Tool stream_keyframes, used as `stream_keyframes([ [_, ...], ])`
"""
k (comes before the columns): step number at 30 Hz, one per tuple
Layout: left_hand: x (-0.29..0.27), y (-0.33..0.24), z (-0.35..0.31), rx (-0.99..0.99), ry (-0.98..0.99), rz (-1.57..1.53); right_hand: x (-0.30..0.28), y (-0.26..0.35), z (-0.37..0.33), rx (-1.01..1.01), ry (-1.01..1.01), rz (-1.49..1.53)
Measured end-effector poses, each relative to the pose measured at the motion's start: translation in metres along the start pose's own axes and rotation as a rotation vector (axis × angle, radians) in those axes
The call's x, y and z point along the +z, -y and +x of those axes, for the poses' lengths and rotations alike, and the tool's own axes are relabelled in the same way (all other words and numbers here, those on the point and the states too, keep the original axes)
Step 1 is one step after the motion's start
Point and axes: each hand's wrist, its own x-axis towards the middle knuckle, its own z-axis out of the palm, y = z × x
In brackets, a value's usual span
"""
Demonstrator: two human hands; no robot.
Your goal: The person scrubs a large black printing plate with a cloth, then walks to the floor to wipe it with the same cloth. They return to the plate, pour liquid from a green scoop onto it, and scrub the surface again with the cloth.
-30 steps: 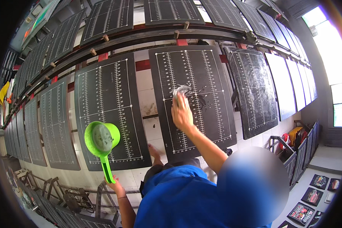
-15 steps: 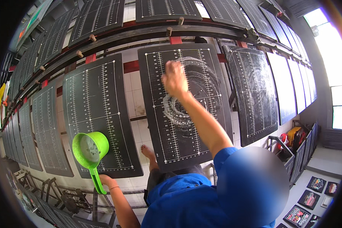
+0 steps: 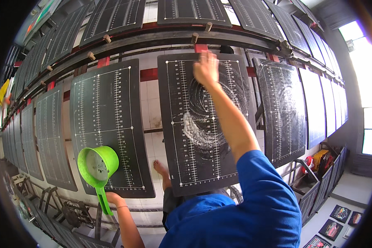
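My right hand (image 3: 206, 69) lies flat near the top edge of a dark board (image 3: 175, 159) marked with white ruled scales and dots; its fingers are somewhat blurred and nothing shows in them. Whitish suds (image 3: 198, 134) spread in curved streaks over the middle of this board. At the lower left, my left hand (image 3: 115, 199) is at the handle of a green plastic dipper (image 3: 111, 159), closed on it, with the fingers partly hidden. Cloudy liquid with dark specks sits inside the dipper, which is over the lower part of the neighbouring board (image 3: 107, 107).
A wet-looking marked board (image 3: 283, 136) stands to the right, with glare-white boards beyond it. More boards line the left and the far side. A dark rail with wooden pegs (image 3: 194, 38) crosses behind. My bare foot (image 3: 160, 167) is on the tiled floor between two boards.
My right hand has swept up and to the right across the board, and the suds now lie in a different swirl. The left hand keeps the dipper in nearly the same place.
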Motion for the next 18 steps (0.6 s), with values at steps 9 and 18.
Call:
stream_keyframes([
  [9,-0.005,0.059,0.011,-0.004,0.045,-0.052,-0.110,0.122,-0.245,-0.401,0.509,0.203],
  [18,0.006,0.032,0.006,-0.061,-0.059,-0.102,0.028,0.143,0.001,-0.286,0.143,0.023],
])
